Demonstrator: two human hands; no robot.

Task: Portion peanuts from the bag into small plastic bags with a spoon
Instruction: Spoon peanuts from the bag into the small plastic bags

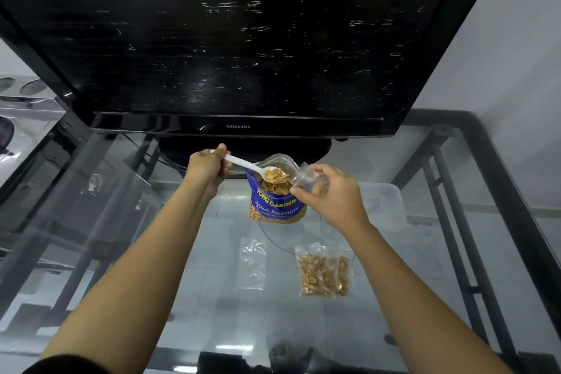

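— How many bags do you count?

— One blue peanut bag (pixel 274 200), open at the top, standing near the television (pixel 243 39). One small clear bag (pixel 312 181) is pinched in the right hand (pixel 331 194), peanuts inside. Two or three filled bags (pixel 324 273) overlap flat on the glass table (pixel 425 282); an empty one (pixel 253 263) lies beside them.

— And the spoon?

— One white plastic spoon (pixel 258 168), heaped with peanuts, its bowl over the blue bag's mouth, just beside the held bag. The left hand (pixel 208 168) has its fingers curled round the handle.

— Room to move?

— Open glass between the forearms; the black metal frame edges the table on the right.
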